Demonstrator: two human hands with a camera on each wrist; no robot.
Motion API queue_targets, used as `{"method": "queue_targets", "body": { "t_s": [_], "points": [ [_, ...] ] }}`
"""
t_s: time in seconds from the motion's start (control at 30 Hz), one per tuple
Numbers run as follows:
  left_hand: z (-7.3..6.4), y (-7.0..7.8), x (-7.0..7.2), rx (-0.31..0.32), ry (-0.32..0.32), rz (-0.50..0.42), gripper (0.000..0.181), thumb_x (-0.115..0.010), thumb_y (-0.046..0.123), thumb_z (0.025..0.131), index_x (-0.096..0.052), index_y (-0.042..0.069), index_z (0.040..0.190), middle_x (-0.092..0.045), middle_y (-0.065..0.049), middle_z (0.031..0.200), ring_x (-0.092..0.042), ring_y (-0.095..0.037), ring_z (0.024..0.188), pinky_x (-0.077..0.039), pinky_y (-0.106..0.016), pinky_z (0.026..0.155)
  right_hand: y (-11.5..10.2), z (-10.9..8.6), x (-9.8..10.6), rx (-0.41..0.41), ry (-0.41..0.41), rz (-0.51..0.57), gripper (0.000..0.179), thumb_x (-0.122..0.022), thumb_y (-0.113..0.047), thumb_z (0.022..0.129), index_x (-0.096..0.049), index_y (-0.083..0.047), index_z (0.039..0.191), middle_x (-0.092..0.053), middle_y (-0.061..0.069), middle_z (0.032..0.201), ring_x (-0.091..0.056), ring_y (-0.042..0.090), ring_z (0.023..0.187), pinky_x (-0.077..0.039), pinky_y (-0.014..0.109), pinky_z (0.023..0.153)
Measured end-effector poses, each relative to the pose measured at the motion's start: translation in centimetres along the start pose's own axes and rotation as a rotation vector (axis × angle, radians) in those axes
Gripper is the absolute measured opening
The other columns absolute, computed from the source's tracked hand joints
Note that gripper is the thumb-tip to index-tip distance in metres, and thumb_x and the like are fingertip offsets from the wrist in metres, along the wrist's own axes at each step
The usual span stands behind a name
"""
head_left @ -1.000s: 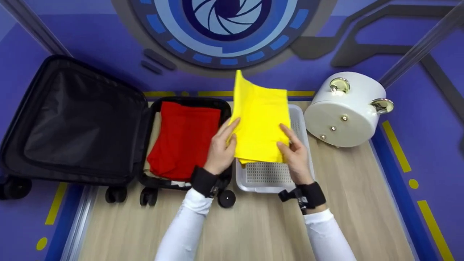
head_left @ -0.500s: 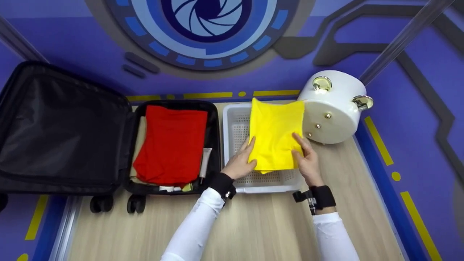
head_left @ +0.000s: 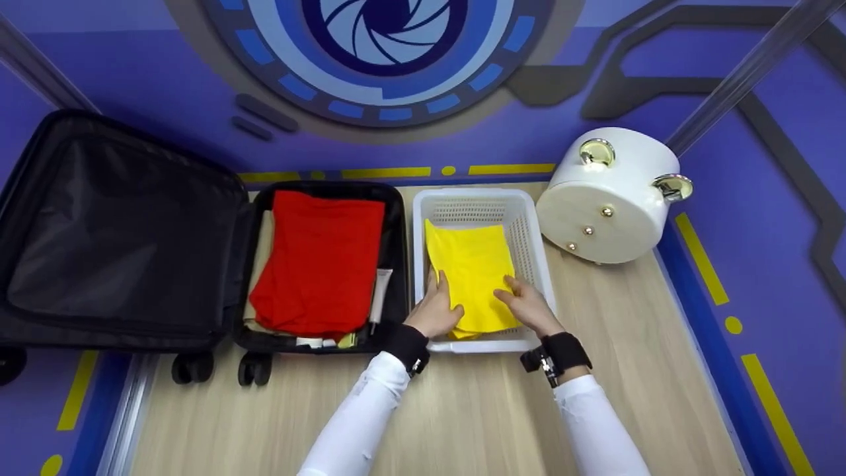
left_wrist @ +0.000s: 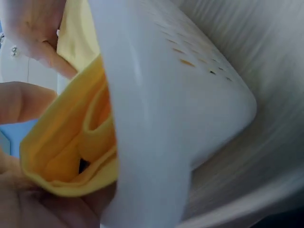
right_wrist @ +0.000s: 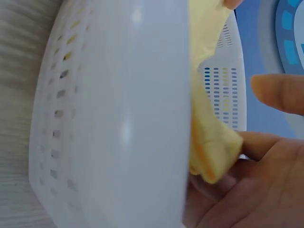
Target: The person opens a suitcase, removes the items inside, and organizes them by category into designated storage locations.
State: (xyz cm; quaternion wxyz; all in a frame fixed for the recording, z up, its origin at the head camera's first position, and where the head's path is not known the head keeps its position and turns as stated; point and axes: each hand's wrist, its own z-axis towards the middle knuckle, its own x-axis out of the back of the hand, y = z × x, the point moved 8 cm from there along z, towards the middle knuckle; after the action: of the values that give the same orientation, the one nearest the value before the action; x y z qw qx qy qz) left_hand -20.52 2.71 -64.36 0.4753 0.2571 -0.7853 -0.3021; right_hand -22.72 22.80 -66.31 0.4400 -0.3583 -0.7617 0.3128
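Observation:
A folded yellow cloth lies in the white perforated basket, its kind of garment hidden by the folds. My left hand holds its near left edge; in the left wrist view the thumb is above the open folds, with the other fingers below. At the right edge is my right hand. The right wrist view has its fingers bent under a corner of the yellow cloth, while the thumb stands a little apart above it. The basket wall partly hides both hands' fingers.
Left of the basket, an open black suitcase contains a folded red garment, beige cloth and a white tube. Its raised lid leans left. A white drum-shaped bag or case stands against the basket's right side.
Both hands have moved right from beside the suitcase, then lowered the yellow cloth into the basket. Its raised upper flap now lies flatter. The suitcase and white drum-shaped thing keep their places.

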Motion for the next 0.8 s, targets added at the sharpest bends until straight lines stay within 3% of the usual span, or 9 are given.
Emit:
{"method": "queue_targets", "body": {
  "t_s": [0.1, 0.17, 0.23, 0.3, 0.4, 0.43, 0.57, 0.7, 0.8],
  "points": [
    [-0.7, 0.6, 0.0, -0.054, 0.046, 0.065, 0.085, -0.063, 0.02, 0.107, -0.02, -0.012, 0.173, 0.007, -0.03, 0.188, -0.073, -0.043, 0.116, -0.06, -0.035, 0.076, 0.1, -0.5, -0.1, -0.013, 0.008, -0.054, 0.075, -0.056, -0.029, 0.113, -0.03, 0.014, 0.17, -0.02, 0.035, 0.183, -0.029, 0.055, 0.169, -0.029, 0.065, 0.138],
    [-1.4, 1.1, 0.1, -0.114, 0.094, 0.109, 0.078, -0.066, 0.016, 0.107, -0.031, -0.015, 0.169, 0.003, -0.031, 0.187, -0.074, -0.044, 0.107, -0.062, -0.038, 0.073, 0.0, -1.1, -0.1, 0.005, 0.014, -0.093, 0.075, -0.058, -0.029, 0.113, -0.033, 0.014, 0.168, -0.023, 0.036, 0.181, -0.038, 0.057, 0.164, -0.037, 0.065, 0.134],
    [-2.3, 1.5, 0.0, -0.158, 0.129, 0.2, 0.069, -0.067, 0.015, 0.107, -0.043, -0.015, 0.164, -0.01, -0.031, 0.187, -0.073, -0.045, 0.118, -0.067, -0.043, 0.083, -0.2, -1.7, -0.4, 0.029, 0.004, -0.131, 0.072, -0.06, -0.03, 0.113, -0.039, 0.013, 0.167, -0.034, 0.036, 0.178, -0.048, 0.056, 0.158, -0.045, 0.064, 0.129],
    [-3.1, 2.0, -0.3, -0.211, 0.167, 0.328, 0.058, -0.069, 0.016, 0.105, -0.057, -0.013, 0.154, -0.033, -0.031, 0.179, -0.07, -0.045, 0.129, -0.068, -0.05, 0.094, -0.4, -2.3, -0.9, 0.053, -0.025, -0.169, 0.068, -0.06, -0.03, 0.113, -0.044, 0.013, 0.164, -0.044, 0.036, 0.172, -0.052, 0.055, 0.155, -0.048, 0.064, 0.126],
    [-4.1, 2.5, -1.2, -0.269, 0.207, 0.573, 0.043, -0.071, 0.025, 0.105, -0.072, -0.007, 0.134, -0.067, -0.024, 0.151, -0.063, -0.04, 0.14, -0.061, -0.048, 0.113, 0.1, -2.3, -1.9, 0.075, -0.063, -0.242, 0.062, -0.06, -0.031, 0.113, -0.055, 0.012, 0.157, -0.057, 0.036, 0.161, -0.056, 0.055, 0.152, -0.048, 0.066, 0.125],
    [-4.2, 2.5, -1.5, -0.279, 0.218, 0.643, 0.04, -0.07, 0.029, 0.106, -0.075, -0.004, 0.128, -0.073, -0.02, 0.141, -0.065, -0.037, 0.136, -0.057, -0.047, 0.118, 0.9, -1.8, -2.3, 0.09, -0.063, -0.287, 0.06, -0.057, -0.034, 0.114, -0.059, 0.012, 0.154, -0.061, 0.035, 0.158, -0.058, 0.055, 0.15, -0.049, 0.066, 0.124],
    [-4.1, 2.0, -2.6, -0.237, 0.187, 0.816, 0.047, -0.055, 0.043, 0.113, -0.081, 0.004, 0.119, -0.082, -0.011, 0.125, -0.066, -0.032, 0.135, -0.035, -0.056, 0.133, 4.0, 0.2, -3.7, 0.114, -0.065, -0.419, 0.059, -0.049, -0.043, 0.116, -0.07, 0.004, 0.146, -0.071, 0.029, 0.15, -0.066, 0.053, 0.142, -0.052, 0.066, 0.12],
    [-3.3, 0.8, -3.2, -0.153, 0.12, 0.82, 0.059, -0.043, 0.046, 0.116, -0.084, 0.004, 0.119, -0.083, -0.011, 0.128, -0.069, -0.03, 0.138, -0.022, -0.062, 0.139, 6.7, 2.0, -4.6, 0.111, -0.066, -0.508, 0.058, -0.046, -0.045, 0.116, -0.075, -0.003, 0.142, -0.075, 0.023, 0.146, -0.073, 0.049, 0.133, -0.057, 0.065, 0.113],
    [-2.9, 0.4, -3.4, -0.144, 0.102, 0.791, 0.06, -0.042, 0.046, 0.116, -0.085, 0.004, 0.12, -0.083, -0.01, 0.131, -0.072, -0.029, 0.135, -0.02, -0.062, 0.14, 7.5, 2.4, -4.6, 0.082, -0.065, -0.547, 0.062, -0.046, -0.046, 0.116, -0.069, 0.0, 0.15, -0.068, 0.026, 0.156, -0.069, 0.053, 0.137, -0.056, 0.068, 0.114]
  ]
}}
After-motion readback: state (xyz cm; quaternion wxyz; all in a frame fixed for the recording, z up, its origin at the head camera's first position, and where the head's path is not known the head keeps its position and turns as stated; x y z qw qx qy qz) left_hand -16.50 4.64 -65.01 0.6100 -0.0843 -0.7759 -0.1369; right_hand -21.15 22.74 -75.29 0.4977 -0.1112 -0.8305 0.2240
